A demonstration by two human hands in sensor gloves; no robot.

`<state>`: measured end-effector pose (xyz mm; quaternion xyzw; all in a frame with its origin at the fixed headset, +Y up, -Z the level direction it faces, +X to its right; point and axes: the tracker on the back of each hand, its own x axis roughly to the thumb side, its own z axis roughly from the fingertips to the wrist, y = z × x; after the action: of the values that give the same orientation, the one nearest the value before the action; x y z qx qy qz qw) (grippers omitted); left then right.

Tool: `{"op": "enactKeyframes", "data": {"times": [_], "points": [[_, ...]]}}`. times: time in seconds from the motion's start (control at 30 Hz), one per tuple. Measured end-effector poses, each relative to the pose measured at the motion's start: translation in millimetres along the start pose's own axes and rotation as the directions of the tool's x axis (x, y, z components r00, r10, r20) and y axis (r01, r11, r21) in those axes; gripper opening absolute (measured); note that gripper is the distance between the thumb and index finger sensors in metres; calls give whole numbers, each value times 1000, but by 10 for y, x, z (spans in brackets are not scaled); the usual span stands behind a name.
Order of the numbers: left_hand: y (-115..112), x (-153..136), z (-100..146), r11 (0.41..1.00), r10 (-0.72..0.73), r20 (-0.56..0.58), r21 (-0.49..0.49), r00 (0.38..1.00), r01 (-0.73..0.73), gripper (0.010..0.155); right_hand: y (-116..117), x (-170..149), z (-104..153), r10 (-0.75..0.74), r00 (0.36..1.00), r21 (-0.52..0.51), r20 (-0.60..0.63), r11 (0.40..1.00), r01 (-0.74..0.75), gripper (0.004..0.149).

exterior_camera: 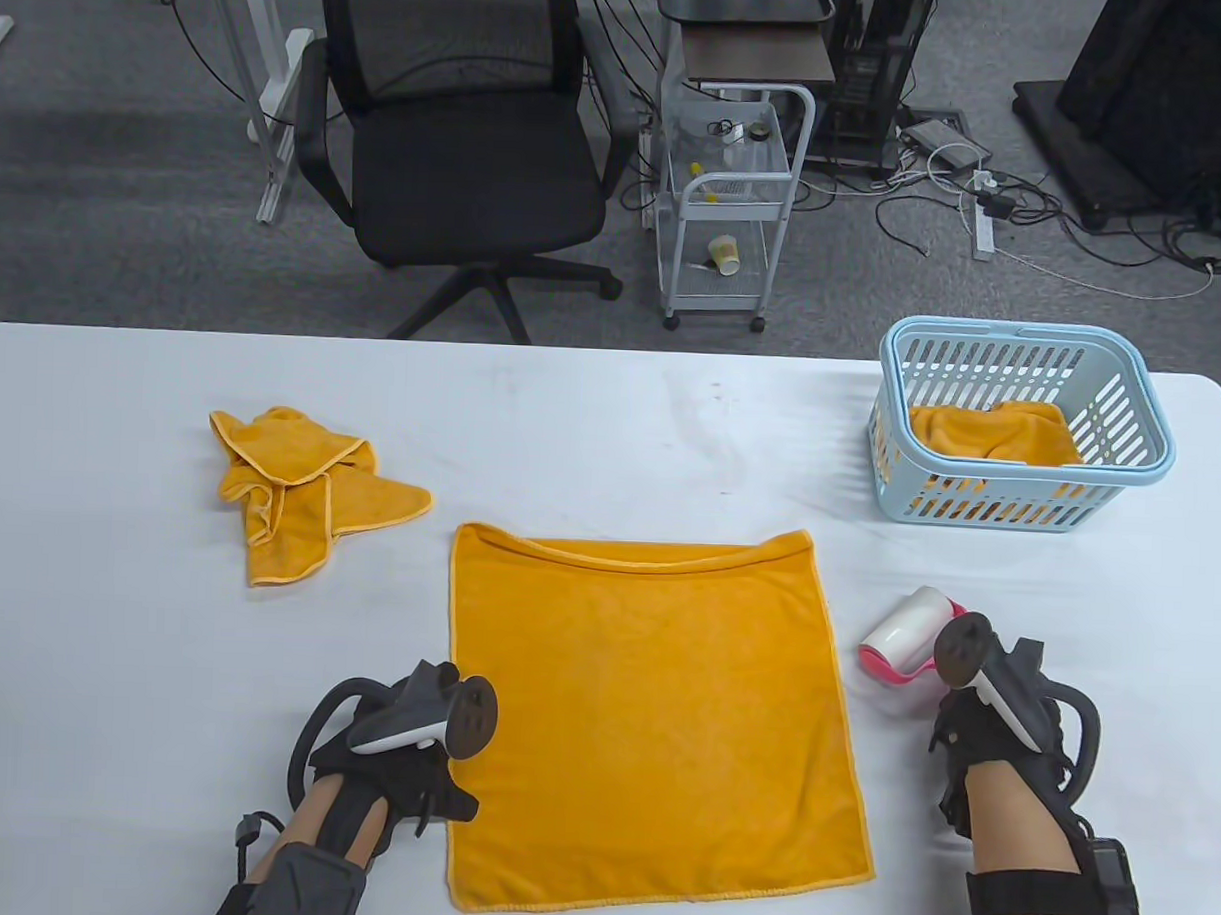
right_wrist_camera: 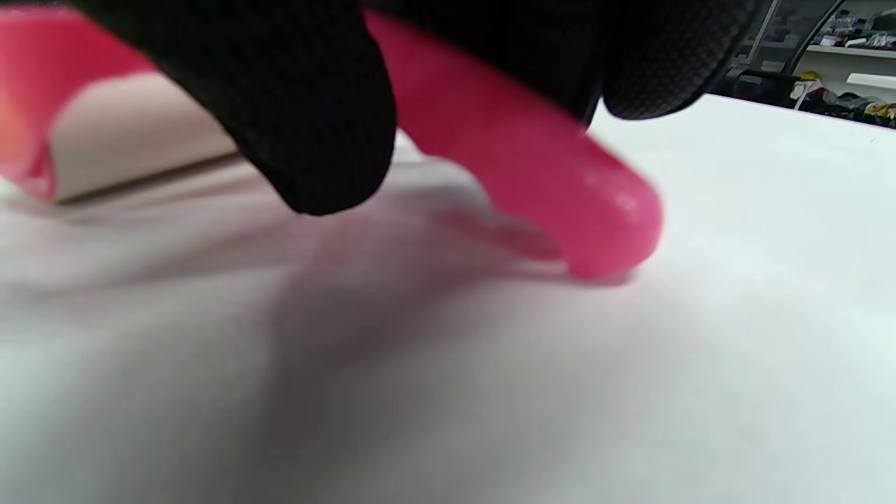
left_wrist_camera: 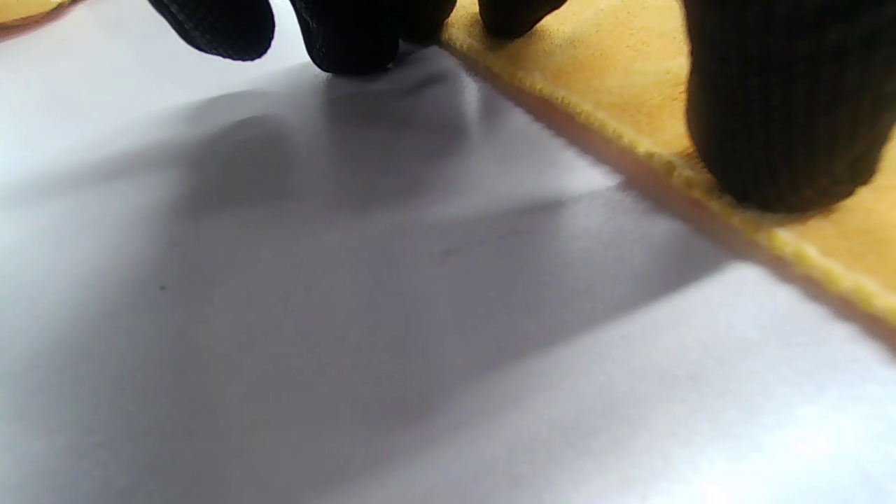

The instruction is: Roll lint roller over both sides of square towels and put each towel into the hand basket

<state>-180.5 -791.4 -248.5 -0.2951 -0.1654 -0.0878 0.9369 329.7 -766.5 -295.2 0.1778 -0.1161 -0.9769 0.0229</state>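
Observation:
An orange square towel [exterior_camera: 651, 719] lies spread flat in the middle of the white table, its far hem slightly folded over. My left hand [exterior_camera: 410, 761] rests at its left edge; in the left wrist view the thumb [left_wrist_camera: 784, 126] lies on the towel's hem [left_wrist_camera: 630, 91] and the fingertips [left_wrist_camera: 350, 38] touch the table beside it. My right hand [exterior_camera: 972, 710] grips the pink handle [right_wrist_camera: 546, 168] of the lint roller [exterior_camera: 903, 628], which lies on the table right of the towel. A crumpled orange towel [exterior_camera: 289, 486] lies at the left.
The light blue hand basket [exterior_camera: 1015, 332] stands at the back right with an orange towel [exterior_camera: 992, 431] inside. Beyond the table's far edge stand a black office chair [exterior_camera: 461, 152] and a white trolley [exterior_camera: 729, 202]; cables lie on the floor.

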Motion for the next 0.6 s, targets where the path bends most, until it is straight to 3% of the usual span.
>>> {"op": "enactKeyframes", "data": {"times": [0.07,0.13,0.23,0.33,0.43,0.6], "points": [[4,4,-1,1000,-1,-2,0,1000,1,102,-143,8,69,13,1000,-33,14,999,-13,92],[13,16,-4,1000,-7,-4,1,1000,7,102,-319,81,156,25,999,-134,32,991,-21,94],[13,15,-3,1000,-7,-4,1,1000,7,102,-573,331,316,21,990,-206,138,979,8,102],[10,5,-1,1000,1,1,0,1000,-1,102,-773,737,503,-38,947,-173,318,980,97,103],[12,2,-1,1000,11,3,-1,1000,-11,101,-809,1168,651,-71,866,-82,495,988,128,103],[7,-12,1,1000,19,5,2,1000,-19,101,-466,1977,862,18,751,67,660,994,-83,104]]}}
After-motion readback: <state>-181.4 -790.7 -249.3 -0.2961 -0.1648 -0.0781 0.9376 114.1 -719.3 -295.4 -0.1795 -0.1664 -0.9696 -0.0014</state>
